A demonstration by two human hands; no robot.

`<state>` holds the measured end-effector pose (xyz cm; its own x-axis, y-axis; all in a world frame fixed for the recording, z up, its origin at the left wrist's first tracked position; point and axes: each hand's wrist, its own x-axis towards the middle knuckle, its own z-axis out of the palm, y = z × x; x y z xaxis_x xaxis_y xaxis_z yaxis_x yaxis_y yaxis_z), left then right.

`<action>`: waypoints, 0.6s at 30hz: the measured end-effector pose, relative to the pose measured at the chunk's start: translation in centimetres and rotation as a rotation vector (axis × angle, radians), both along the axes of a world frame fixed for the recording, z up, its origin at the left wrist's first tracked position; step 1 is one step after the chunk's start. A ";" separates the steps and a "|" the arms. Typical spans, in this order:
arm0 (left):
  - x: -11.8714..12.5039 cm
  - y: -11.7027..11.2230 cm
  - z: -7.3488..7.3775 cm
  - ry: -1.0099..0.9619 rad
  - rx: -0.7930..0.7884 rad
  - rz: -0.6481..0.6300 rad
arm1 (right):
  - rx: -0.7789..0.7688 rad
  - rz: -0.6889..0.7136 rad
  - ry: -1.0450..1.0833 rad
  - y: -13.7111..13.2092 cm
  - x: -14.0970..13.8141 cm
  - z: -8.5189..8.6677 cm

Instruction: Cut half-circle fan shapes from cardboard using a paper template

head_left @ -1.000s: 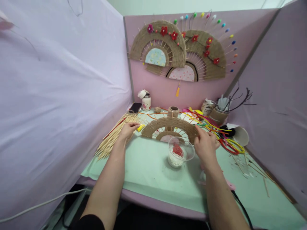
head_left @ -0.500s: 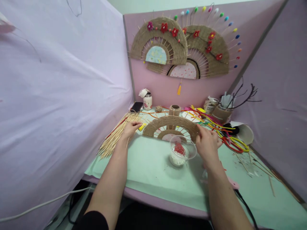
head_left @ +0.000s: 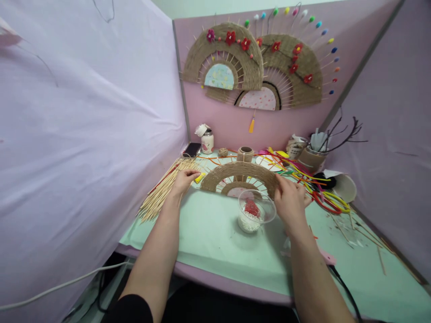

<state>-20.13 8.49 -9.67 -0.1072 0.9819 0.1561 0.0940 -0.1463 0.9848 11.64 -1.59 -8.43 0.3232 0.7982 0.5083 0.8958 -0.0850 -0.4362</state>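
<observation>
Twine fan [head_left: 224,171], an arched band of coarse brown cord over thin spokes, sits at mid-desk, toward the back edge. Along the left edge lie smooth, straight bamboo sticks [head_left: 161,193]. Beside them, the left hand [head_left: 183,181] has thumb and finger drawn together next to a small yellow piece [head_left: 199,177]; whether they grip it I cannot tell. Nearer the front edge stands a clear plastic cup [head_left: 251,222] of white beads with something red on top. The right hand [head_left: 290,197] has its fingers clamped on the fan's right end. Fuzzy coloured stems [head_left: 332,204] curl near the right edge.

Pale green cloth covers the desk [head_left: 208,237]. Creased lilac fabric [head_left: 84,112] walls the left; a pink panel [head_left: 215,119] behind carries a fan with a blue centre [head_left: 218,77], then one with a spotted centre [head_left: 259,98].

The desk fan's ribbed cord bows upward, spokes bridging to a smaller cord arch around a pinkish half-round centre, partly hidden by the cup.
</observation>
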 end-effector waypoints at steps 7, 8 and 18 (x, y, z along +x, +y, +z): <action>-0.2 0.3 -0.3 0.061 0.052 0.018 | -0.005 -0.003 -0.020 0.0 -0.1 0.1; -0.3 0.3 -0.4 0.071 0.059 0.021 | -0.008 -0.005 -0.025 0.0 -0.1 0.1; -0.5 0.6 -0.6 0.155 0.114 0.041 | -0.069 -0.033 -0.028 -0.2 -0.3 0.5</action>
